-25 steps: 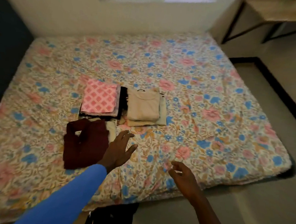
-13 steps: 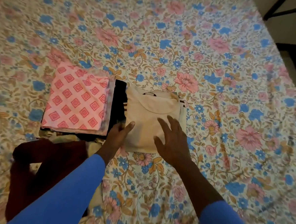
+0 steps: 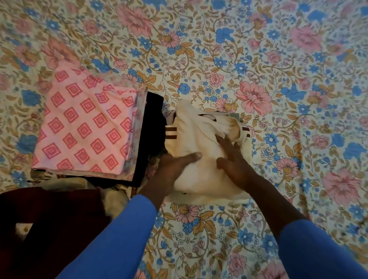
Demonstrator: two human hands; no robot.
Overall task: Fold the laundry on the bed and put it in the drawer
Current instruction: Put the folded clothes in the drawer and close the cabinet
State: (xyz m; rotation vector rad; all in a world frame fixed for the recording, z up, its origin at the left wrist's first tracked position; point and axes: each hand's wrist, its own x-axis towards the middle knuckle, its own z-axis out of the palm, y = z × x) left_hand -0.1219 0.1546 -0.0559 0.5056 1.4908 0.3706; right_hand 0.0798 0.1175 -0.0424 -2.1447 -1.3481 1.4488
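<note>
Head view looks straight down on the cream stack (image 3: 200, 138), a small pile of folded laundry lying on the floral sheet (image 3: 271, 58) of the bed. Its top piece is bunched and rumpled, and brown-striped edges of another garment stick out at its left and far right sides.

The left hand (image 3: 172, 169) grips the stack's near left edge. Its thumb (image 3: 191, 156) lies across the top, while its fingers are tucked out of sight under or beside the fabric. The right hand (image 3: 235, 164) rests on the stack's near right part, with its fingers (image 3: 224, 142) straight, spread and flat on the cloth, not curled round it. Both arms wear blue sleeves (image 3: 114, 243).

Just left of the stack and touching it is a black cloth (image 3: 153, 119). A folded pink cloth (image 3: 86, 128) with a diamond print sits on top of the black one, further left. A maroon garment (image 3: 42, 227) lies nearer the person than the stack, to its left, partly hidden by the left sleeve.
</note>
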